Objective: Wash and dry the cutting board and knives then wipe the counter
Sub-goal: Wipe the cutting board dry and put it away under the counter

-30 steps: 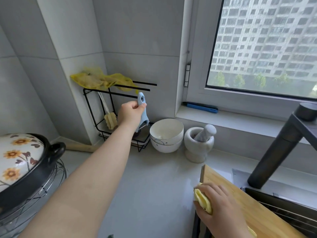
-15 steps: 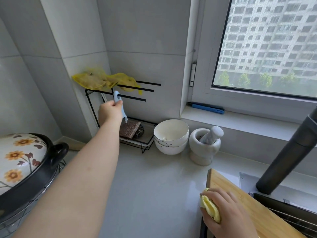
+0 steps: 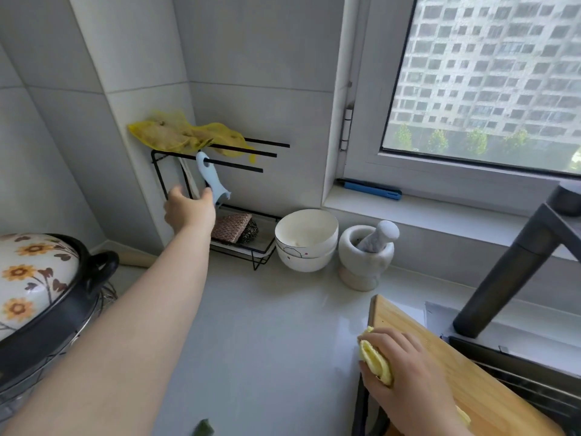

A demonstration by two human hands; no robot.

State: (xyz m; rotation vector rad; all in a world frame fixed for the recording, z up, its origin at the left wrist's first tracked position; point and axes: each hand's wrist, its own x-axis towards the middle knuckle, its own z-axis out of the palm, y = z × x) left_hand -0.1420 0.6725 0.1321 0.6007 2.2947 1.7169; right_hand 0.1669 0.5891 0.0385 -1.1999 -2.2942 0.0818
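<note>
Cutting board [image 3: 440, 366] lay tilted over the sink edge [image 3: 518, 369], to the right of and nearer than the wire rack [image 3: 220, 184] in the tiled corner. It was pale wood, flat and thick-edged; judged rigid, moderately heavy, and likely slippery if wet. The recommended hold would be along a long edge, clear of the sink side.

The right hand [image 3: 405, 369] rested on the board's near left corner, fingers curled around a folded yellow cloth [image 3: 375, 361]. The cloth looked soft and would bunch easily.

The left hand [image 3: 188, 209] reached up to the rack. Its thumb and fingers were loosely parted beside a pale blue peeler-like tool [image 3: 210, 180], whose handle hole sat threaded on the lowest black bar [image 3: 232, 163] of the rack. Whether the thumb touched the tool could not be settled; the hand was not clenched on it. The tool appeared light, stiff plastic.

A yellow net [image 3: 185, 133] was draped over the rack's upper bars. On the rack's tray lay a scouring pad [image 3: 231, 226]. Right of the rack stood stacked white bowls [image 3: 306, 240], then a mortar and pestle [image 3: 366, 253]. Left of the rack, a flowered pot [image 3: 41, 284] sat on a wire stand. No knife could be identified with certainty.
</note>
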